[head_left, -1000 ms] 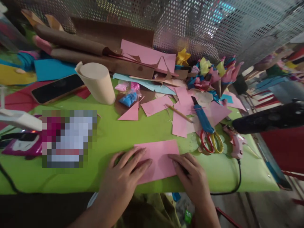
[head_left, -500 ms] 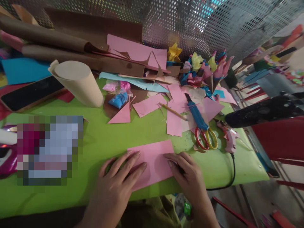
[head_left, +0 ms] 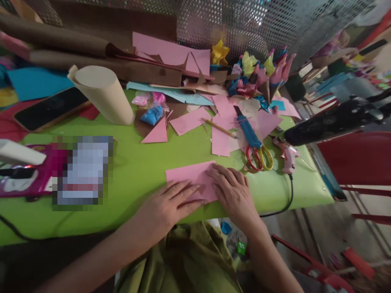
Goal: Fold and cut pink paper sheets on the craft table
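A pink paper sheet (head_left: 190, 176) lies flat near the front edge of the green table (head_left: 137, 171). My left hand (head_left: 166, 205) rests on its near left part with fingers stretched out flat. My right hand (head_left: 233, 191) presses on the sheet's right end, fingers spread and flat. Neither hand grips anything.
Red and yellow scissors (head_left: 259, 156) and a pink glue gun (head_left: 287, 156) with a black cord lie to the right. Pink paper scraps (head_left: 189, 120), a pencil (head_left: 218, 128), a rolled beige paper (head_left: 104, 95), a phone (head_left: 50, 108) and paper flowers (head_left: 259, 73) crowd the back.
Both hands have slid along the pink sheet; the right hand now lies further onto its right end. The view has shifted, so the table looks further away.
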Demonstrator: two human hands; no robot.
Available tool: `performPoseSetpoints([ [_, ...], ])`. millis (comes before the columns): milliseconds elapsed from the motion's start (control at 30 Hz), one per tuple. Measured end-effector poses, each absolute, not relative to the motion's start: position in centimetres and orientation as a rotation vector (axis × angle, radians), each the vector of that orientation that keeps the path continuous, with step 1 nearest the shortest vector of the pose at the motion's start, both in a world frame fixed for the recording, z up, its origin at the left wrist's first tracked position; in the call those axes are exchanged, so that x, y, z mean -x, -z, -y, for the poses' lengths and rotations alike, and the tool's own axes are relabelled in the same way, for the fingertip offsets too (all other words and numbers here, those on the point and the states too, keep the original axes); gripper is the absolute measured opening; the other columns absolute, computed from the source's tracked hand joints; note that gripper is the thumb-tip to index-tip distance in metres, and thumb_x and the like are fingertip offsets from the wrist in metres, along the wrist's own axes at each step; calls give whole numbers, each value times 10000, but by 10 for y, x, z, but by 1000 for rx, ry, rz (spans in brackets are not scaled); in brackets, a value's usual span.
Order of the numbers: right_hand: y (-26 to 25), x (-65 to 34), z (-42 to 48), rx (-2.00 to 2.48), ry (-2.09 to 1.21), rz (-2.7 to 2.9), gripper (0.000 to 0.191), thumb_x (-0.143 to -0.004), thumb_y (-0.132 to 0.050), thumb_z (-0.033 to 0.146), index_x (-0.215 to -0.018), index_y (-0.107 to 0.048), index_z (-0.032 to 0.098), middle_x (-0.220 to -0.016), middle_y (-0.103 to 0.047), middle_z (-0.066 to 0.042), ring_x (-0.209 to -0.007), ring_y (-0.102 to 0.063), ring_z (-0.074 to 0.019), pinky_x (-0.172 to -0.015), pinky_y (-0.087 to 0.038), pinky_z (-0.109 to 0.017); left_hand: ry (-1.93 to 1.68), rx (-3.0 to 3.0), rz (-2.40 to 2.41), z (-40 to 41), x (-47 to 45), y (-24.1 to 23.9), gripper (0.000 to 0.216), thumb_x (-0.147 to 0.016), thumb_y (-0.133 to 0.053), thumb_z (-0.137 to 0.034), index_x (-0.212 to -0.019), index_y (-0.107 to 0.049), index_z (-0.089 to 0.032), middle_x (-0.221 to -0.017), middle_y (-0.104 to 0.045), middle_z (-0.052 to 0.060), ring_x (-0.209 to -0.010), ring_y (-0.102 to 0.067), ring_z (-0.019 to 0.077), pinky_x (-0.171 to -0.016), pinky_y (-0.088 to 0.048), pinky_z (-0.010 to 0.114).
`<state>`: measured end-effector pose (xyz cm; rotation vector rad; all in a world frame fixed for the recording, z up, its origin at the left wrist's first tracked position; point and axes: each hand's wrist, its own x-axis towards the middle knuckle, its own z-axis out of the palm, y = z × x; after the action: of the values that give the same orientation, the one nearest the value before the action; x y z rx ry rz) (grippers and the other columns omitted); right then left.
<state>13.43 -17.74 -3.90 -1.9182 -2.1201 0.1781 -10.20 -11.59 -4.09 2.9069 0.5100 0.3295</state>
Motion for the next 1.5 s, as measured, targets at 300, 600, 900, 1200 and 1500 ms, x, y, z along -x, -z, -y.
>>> performPoseSetpoints([
  [300, 44, -138, 178, 1895, -147, 2116, 396, -1003, -401, 261, -1371, -535, 325, -1426, -560, -16, -1156, -498, -275, -961, -405, -456, -188, -2756, -524, 117, 104, 23, 536, -854, -603, -239, -1384, -538, -290, -1535, -443, 21, -1423, -380, 244, -1177, -306, 432],
  [600, 36, -122, 207, 1756, -15, 1947, 470, -993, -385, 231, -1454, -453, 295, -1416, -581, -42, -1295, -522, -229, -1089, -370, -451, -171, -2801, -456, 117, 109, 35, 676, -858, -618, -372, -1486, -375, -315, -1605, -312, 50, -1478, -278, 246, -1190, -251, 450],
  [900, 66, -90, 248, 1787, -32, 2188, 529, -979, -451, 270, -1501, -365, 255, -1474, -519, -55, -1368, -466, -203, -1160, -279, -429, -197, -2871, -474, 119, 110, 35, 666, -867, -614, -430, -1479, -403, -273, -1606, -310, 48, -1485, -259, 234, -1208, -213, 409],
  [1200, 73, -124, 254, 1880, 140, 2034, 509, -969, -500, 233, -1467, -406, 285, -1389, -605, -73, -1310, -534, -227, -1166, -190, -457, -189, -2911, -456, 118, 113, 38, 709, -851, -653, -500, -1482, -385, -324, -1606, -314, 30, -1482, -268, 231, -1200, -224, 415],
  [1500, 74, -124, 255, 1874, 143, 2048, 501, -972, -500, 224, -1461, -406, 277, -1409, -586, -78, -1315, -525, -243, -1149, -190, -464, -231, -2939, -592, 136, 148, 42, 573, -947, -537, -438, -1483, -394, -293, -1534, -444, 29, -1447, -345, 219, -1213, -184, 451],
])
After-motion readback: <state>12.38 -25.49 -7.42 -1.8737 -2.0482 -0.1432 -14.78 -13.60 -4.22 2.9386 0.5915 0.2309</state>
